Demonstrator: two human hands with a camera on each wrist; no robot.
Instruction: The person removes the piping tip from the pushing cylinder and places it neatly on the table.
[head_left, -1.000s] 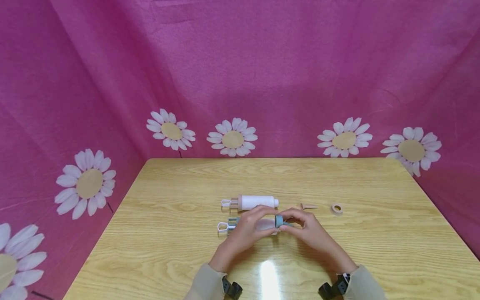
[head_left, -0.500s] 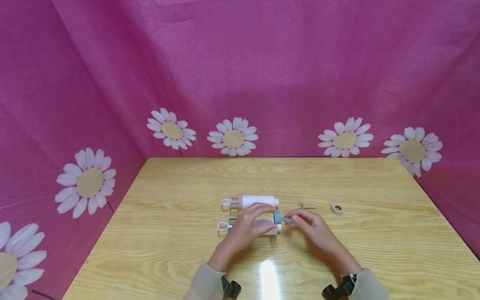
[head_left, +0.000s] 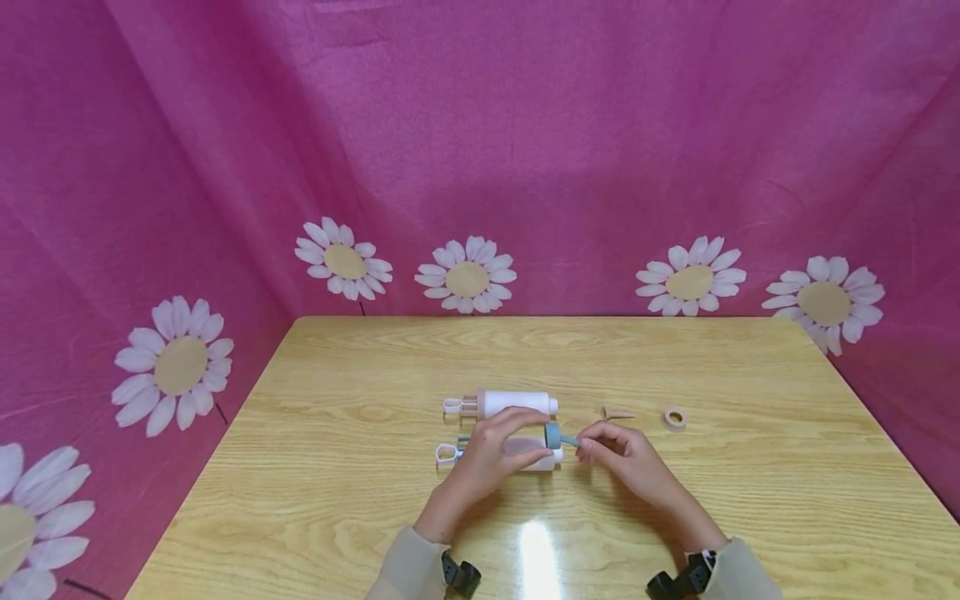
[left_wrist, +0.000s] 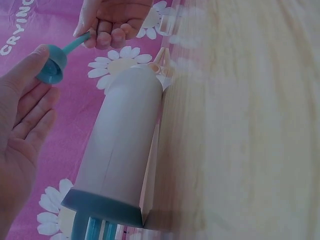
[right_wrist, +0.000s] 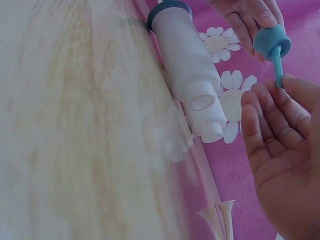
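Observation:
My left hand (head_left: 483, 450) pinches a teal ring cap (head_left: 552, 435) between thumb and fingers, held in the air over a syringe-like press. A slim teal nozzle (head_left: 570, 441) sticks out of the cap to the right. Its thin end is between the thumb and fingers of my right hand (head_left: 630, 458); the right wrist view shows the other fingers loosely spread. Below lies the press with a pale barrel (left_wrist: 120, 145) and a teal collar (left_wrist: 102, 207). Its white loop handle (head_left: 446, 454) points left, and my left hand partly covers it in the head view.
A second press with a white barrel (head_left: 517, 403) and brownish collar lies just behind, parallel. To the right are a beige cone nozzle (head_left: 617, 412) and a beige ring (head_left: 673, 418). A pink flowered cloth (head_left: 510, 167) stands behind the wooden table (head_left: 360, 367).
My right hand's fingers have moved from the cap rightward to the thin end of the nozzle, uncovering it. The left hand has kept its grip, and the cap has shifted slightly left.

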